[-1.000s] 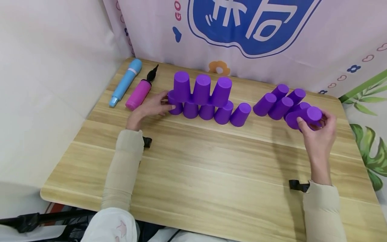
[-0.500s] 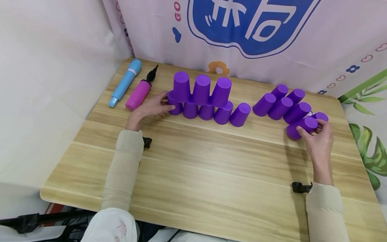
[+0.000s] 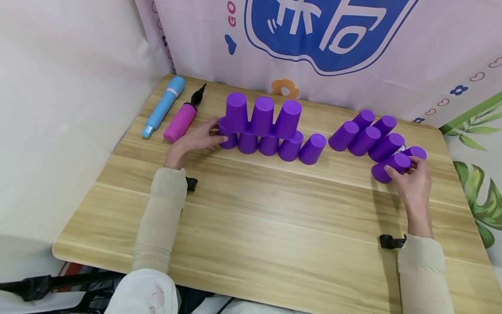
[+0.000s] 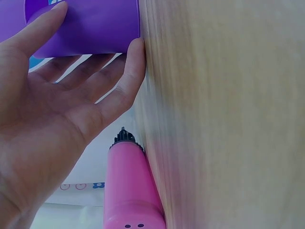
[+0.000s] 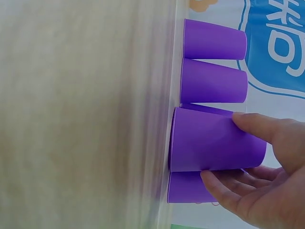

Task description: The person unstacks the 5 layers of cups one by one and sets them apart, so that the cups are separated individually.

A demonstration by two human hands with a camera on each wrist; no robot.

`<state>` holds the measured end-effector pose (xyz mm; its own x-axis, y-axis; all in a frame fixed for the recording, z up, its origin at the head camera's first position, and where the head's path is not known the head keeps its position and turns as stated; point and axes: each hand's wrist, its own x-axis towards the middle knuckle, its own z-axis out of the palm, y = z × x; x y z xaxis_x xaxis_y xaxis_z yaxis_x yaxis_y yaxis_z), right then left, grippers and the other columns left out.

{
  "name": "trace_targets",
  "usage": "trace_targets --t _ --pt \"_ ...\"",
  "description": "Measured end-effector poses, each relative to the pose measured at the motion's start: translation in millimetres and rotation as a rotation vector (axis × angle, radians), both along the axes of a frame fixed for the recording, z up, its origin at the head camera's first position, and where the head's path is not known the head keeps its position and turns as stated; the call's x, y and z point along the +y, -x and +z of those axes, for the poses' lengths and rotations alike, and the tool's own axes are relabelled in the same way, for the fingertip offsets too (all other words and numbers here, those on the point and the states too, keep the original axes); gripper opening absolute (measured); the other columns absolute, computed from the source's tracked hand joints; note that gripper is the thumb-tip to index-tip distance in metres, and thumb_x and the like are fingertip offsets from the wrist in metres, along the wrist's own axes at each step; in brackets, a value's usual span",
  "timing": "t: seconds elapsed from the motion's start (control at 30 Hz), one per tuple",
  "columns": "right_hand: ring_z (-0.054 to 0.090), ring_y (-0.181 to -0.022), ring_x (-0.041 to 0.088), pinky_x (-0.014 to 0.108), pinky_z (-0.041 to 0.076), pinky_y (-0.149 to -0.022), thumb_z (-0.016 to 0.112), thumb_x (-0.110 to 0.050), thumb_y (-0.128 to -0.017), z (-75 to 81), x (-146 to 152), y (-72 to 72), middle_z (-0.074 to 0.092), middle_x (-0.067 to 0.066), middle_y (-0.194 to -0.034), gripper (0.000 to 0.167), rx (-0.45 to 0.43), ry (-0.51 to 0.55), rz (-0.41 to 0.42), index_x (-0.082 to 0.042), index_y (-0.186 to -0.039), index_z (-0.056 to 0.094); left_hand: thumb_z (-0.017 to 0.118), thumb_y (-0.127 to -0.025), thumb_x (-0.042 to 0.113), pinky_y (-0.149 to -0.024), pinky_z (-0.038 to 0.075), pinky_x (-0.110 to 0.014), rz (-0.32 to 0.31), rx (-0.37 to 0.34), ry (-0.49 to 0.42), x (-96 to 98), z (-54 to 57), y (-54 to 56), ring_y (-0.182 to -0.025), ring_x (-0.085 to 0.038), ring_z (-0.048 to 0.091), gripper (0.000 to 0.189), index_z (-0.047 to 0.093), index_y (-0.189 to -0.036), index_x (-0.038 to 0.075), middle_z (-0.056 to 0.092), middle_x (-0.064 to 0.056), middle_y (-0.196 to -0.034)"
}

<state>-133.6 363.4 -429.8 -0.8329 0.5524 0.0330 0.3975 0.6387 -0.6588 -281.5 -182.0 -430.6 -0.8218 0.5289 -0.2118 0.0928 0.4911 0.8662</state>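
Observation:
Purple cups stand upside down on the wooden table. My left hand (image 3: 197,137) holds the leftmost bottom cup (image 3: 229,136) of a two-tier stack, thumb on one side and fingers on the other. Three cups (image 3: 262,117) form the upper tier over a row of several, whose right end cup (image 3: 312,149) bears nothing. At the right, my right hand (image 3: 416,181) grips an upside-down cup (image 5: 214,140) between thumb and fingers, its rim at the tabletop. Behind it are several other cups (image 3: 364,141) in a group, one (image 3: 416,152) just beyond the fingers.
A pink hand pump (image 3: 181,122) with a black nozzle lies left of the stack, beside a blue tube-shaped pump (image 3: 163,107). A printed cloth (image 3: 211,52) hangs behind the table (image 3: 274,226). A white sheet (image 3: 78,109) covers the left side.
My right hand has brought its cup down and toward me from in front of the group, baring the cups behind. During the last half second it barely moves. My left hand stays put.

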Motion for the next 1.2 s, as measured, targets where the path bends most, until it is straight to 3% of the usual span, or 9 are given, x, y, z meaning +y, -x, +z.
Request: trace_targets --t 0.27,0.7,0.8,0.97,1.1,1.2 --pt "0.051 -0.102 0.019 0.02 0.044 -0.086 0.072 -0.029 -0.085 0.1 0 0.6 0.052 0.015 -0.13 0.07 0.005 -0.006 0.02 -0.004 -0.141 0.039 0.061 -0.095 0.029 -0.083 0.055 -0.043 0.0 -0.003 -0.003 -0.6 0.8 -1.1 -0.118 -0.03 0.051 0.067 0.027 -0.15 0.012 0.041 -0.016 -0.144" --pt "0.05 -0.117 0.03 0.026 0.045 -0.094 0.069 -0.028 -0.088 3.2 -3 -4.1 0.047 0.017 -0.138 0.073 0.029 0.02 0.034 -0.007 -0.147 0.031 0.061 -0.095 0.028 -0.082 0.055 -0.043 0.002 0.0 -0.001 -1.1 0.2 -1.3 -0.117 -0.03 0.053 0.066 0.027 -0.15 0.012 0.042 -0.016 -0.143" --pt "0.048 -0.121 0.03 0.032 0.042 -0.1 0.066 -0.026 -0.091 7.5 -11 -8.1 0.046 0.016 -0.14 0.068 0.112 0.006 0.025 -0.007 -0.147 0.032 0.061 -0.095 0.029 -0.082 0.055 -0.042 -0.002 0.001 0.008 -0.3 -0.7 -1.3 -0.116 -0.029 0.053 0.066 0.028 -0.15 0.013 0.042 -0.015 -0.143" --pt "0.049 -0.114 0.025 0.031 0.04 -0.099 0.066 -0.022 -0.091 22.5 -36 -5.2 0.052 0.014 -0.129 0.052 0.371 -0.08 0.026 -0.007 -0.137 0.047 0.06 -0.096 0.028 -0.083 0.055 -0.043 0.001 -0.01 -0.003 -0.7 0.1 -1.5 -0.118 -0.03 0.052 0.066 0.026 -0.15 0.012 0.04 -0.016 -0.144" --pt "0.05 -0.112 0.017 0.024 0.042 -0.097 0.069 -0.019 -0.09 36.9 -61 4.8 0.054 0.012 -0.124 0.044 0.526 -0.065 0.1 -0.01 -0.131 0.055 0.06 -0.096 0.028 -0.084 0.055 -0.043 0.002 -0.009 -0.002 -0.9 0.3 -0.8 -0.12 -0.03 0.051 0.066 0.026 -0.15 0.012 0.04 -0.016 -0.145" --pt "0.051 -0.113 0.014 0.023 0.043 -0.097 0.069 -0.017 -0.089 44.9 -82 14.2 0.055 0.01 -0.124 0.042 0.584 -0.025 0.187 -0.01 -0.129 0.057 0.06 -0.096 0.029 -0.084 0.055 -0.043 -0.003 -0.008 -0.001 -0.2 -0.5 -0.2 -0.12 -0.03 0.05 0.067 0.026 -0.15 0.012 0.04 -0.016 -0.145"
